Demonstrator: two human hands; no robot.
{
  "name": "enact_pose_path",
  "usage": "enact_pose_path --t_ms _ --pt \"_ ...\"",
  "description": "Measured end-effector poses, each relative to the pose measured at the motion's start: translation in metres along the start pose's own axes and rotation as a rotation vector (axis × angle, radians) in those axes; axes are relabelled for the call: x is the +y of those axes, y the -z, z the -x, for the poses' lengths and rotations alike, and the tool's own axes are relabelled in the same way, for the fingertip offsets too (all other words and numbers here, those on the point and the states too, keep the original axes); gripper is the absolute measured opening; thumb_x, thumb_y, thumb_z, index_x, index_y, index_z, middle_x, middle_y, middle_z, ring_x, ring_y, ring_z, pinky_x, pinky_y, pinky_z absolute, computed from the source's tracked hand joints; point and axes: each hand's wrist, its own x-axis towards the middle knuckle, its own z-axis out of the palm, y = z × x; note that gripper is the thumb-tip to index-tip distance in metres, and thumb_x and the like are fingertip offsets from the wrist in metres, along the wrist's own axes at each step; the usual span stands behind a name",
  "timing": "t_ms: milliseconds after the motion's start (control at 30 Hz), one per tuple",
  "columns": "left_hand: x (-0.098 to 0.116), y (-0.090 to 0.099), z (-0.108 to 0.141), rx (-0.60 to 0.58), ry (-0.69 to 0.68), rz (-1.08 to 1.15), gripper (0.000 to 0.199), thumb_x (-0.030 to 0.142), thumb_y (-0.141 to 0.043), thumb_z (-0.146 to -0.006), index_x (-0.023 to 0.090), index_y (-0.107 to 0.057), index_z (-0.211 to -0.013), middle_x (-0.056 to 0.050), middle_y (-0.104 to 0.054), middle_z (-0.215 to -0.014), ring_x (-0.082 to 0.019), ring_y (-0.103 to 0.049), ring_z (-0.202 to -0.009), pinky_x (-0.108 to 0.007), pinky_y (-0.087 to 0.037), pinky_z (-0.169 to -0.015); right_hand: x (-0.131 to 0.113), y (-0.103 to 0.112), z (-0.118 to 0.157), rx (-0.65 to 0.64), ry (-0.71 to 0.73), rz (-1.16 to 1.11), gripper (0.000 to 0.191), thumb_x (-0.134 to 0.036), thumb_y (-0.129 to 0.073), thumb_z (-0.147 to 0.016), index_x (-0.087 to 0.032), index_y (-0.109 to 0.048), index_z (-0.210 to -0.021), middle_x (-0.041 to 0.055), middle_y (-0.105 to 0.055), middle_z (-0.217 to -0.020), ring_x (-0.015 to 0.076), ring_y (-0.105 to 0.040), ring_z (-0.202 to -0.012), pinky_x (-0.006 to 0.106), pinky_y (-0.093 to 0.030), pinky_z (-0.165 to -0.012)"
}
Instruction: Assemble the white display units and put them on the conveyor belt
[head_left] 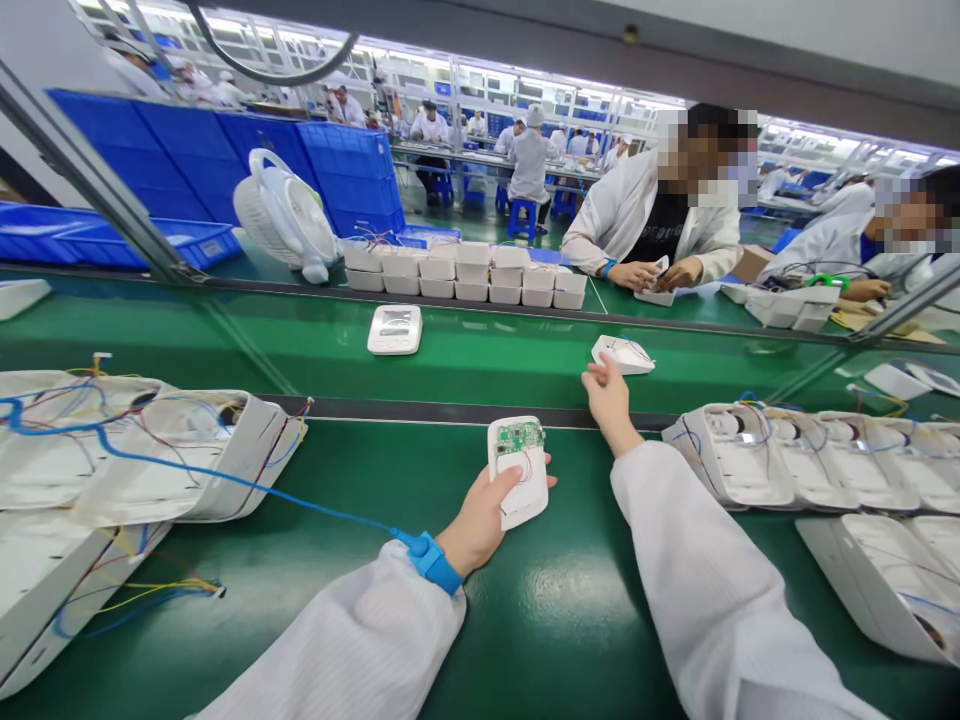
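The lettering on the black shirt (651, 238) of the co-worker (720, 232) at 1 o'clock from you is too blurred to read surely. You have one white casing (534, 495) in your left hand (480, 515), with one green circuit board (517, 437) at its 12 o'clock end; your thumb lies over its face from 8 o'clock, and your fingertips show past its 3 o'clock edge, the grip closed around it. Your right hand (611, 402) is partly open, fingers loosely bent, seemingly gripping nothing; just beyond them at 1 o'clock lies one wired casing (628, 356), and you cannot tell whether they touch it. At 11 o'clock from your left hand sit one windowed cover (395, 345) and, farther off, one fan (289, 215). At 12 o'clock, small boxes (472, 291) stand two layers high, seven along the bottom. Larger wired housings (757, 485) line your 3 o'clock, at least four in the upper row
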Motion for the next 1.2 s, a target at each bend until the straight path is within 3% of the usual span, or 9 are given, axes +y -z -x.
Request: enact_pose_path --t_ms 133,333,533,700,767,867,1000,1100,1200 --pt "-0.002 0.002 0.000 0.017 -0.040 -0.017 0.048 0.035 -0.075 -0.074 0.014 -0.066 -0.117 -0.016 -0.068 -0.125 -0.031 -0.071 -0.099 -0.038 -0.055 -0.082 0.025 0.005 -0.036 0.041 -0.149 0.045 0.070 -0.029 -0.059 -0.073 -0.016 -0.046 -0.140 0.0085 -0.073 -0.099 0.0215 -0.065 -0.083 0.037 -0.050 -0.082" --pt "-0.006 0.008 -0.007 0.075 -0.134 0.112 0.050 0.047 -0.066 -0.078 0.016 -0.065 -0.117 -0.011 -0.070 -0.122 -0.029 -0.071 -0.100 -0.041 -0.052 -0.092 0.029 0.005 -0.029 0.027 -0.175 0.053 0.053 -0.034 -0.059 -0.075 -0.013 -0.058 -0.123 0.0103 -0.075 -0.095 0.0233 -0.068 -0.085 0.037 -0.050 -0.083" --pt "-0.004 0.018 -0.012 0.201 -0.344 0.077 0.050 0.035 -0.069 -0.075 0.022 -0.061 -0.123 -0.005 -0.069 -0.121 -0.026 -0.068 -0.105 -0.040 -0.048 -0.100 0.005 0.013 0.018 -0.026 -0.021 0.026 0.033 -0.044 -0.044 -0.088 -0.016 -0.062 -0.093 0.0055 -0.071 -0.075 0.0181 -0.065 -0.068 0.030 -0.049 -0.067" --pt "-0.003 0.026 -0.016 0.328 -0.512 -0.009 0.046 0.029 -0.071 -0.076 0.029 -0.061 -0.121 0.000 -0.067 -0.120 -0.021 -0.063 -0.115 -0.033 -0.043 -0.106 -0.014 0.051 0.087 -0.122 0.167 0.080 0.034 -0.041 -0.045 -0.089 -0.021 -0.052 -0.063 -0.0030 -0.051 -0.052 0.0130 -0.047 -0.051 0.026 -0.037 -0.056" --pt "-0.004 0.025 -0.014 0.295 -0.521 -0.019 0.041 0.029 -0.070 -0.076 0.027 -0.064 -0.116 -0.001 -0.068 -0.119 -0.023 -0.063 -0.114 -0.035 -0.045 -0.105 -0.019 0.069 0.111 -0.236 0.246 0.097 0.034 -0.039 -0.050 -0.085 -0.021 -0.050 -0.057 -0.0039 -0.047 -0.049 0.0117 -0.043 -0.049 0.026 -0.033 -0.054" --pt "-0.009 0.019 -0.002 0.151 -0.470 -0.036 0.038 0.032 -0.070 -0.077 0.022 -0.067 -0.113 -0.007 -0.070 -0.119 -0.028 -0.066 -0.110 -0.042 -0.049 -0.100 -0.023 0.090 0.136 -0.392 0.325 0.107 0.036 -0.037 -0.053 -0.084 -0.021 -0.046 -0.052 -0.0048 -0.041 -0.047 0.0105 -0.038 -0.046 0.026 -0.029 -0.053" --pt "-0.023 0.007 0.024 -0.091 -0.263 -0.082 0.049 0.039 -0.067 -0.080 0.015 -0.064 -0.123 -0.015 -0.071 -0.119 -0.035 -0.065 -0.113 -0.047 -0.049 -0.099 -0.026 0.106 0.147 -0.514 0.363 0.096 0.040 -0.035 -0.051 -0.087 -0.021 -0.045 -0.051 -0.0059 -0.036 -0.045 0.0096 -0.035 -0.045 0.026 -0.028 -0.051" --pt "-0.036 -0.001 0.040 -0.134 -0.133 -0.121 0.055 0.041 -0.068 -0.082 0.013 -0.060 -0.129 -0.017 -0.070 -0.120 -0.037 -0.063 -0.116 -0.050 -0.049 -0.100 -0.036 0.110 0.141 -0.564 0.284 0.084 0.038 -0.039 -0.050 -0.091 -0.020 -0.055 -0.058 -0.0048 -0.044 -0.049 0.0100 -0.039 -0.047 0.024 -0.030 -0.050" --pt "-0.042 -0.005 0.047 -0.152 -0.092 -0.121 0.055 0.042 -0.068 -0.082 0.015 -0.059 -0.130 -0.016 -0.070 -0.122 -0.037 -0.062 -0.118 -0.050 -0.048 -0.102 -0.059 0.104 0.131 -0.559 0.163 0.100 0.034 -0.043 -0.053 -0.092 -0.019 -0.065 -0.070 -0.0013 -0.059 -0.061 0.0117 -0.050 -0.055 0.025 -0.037 -0.053"
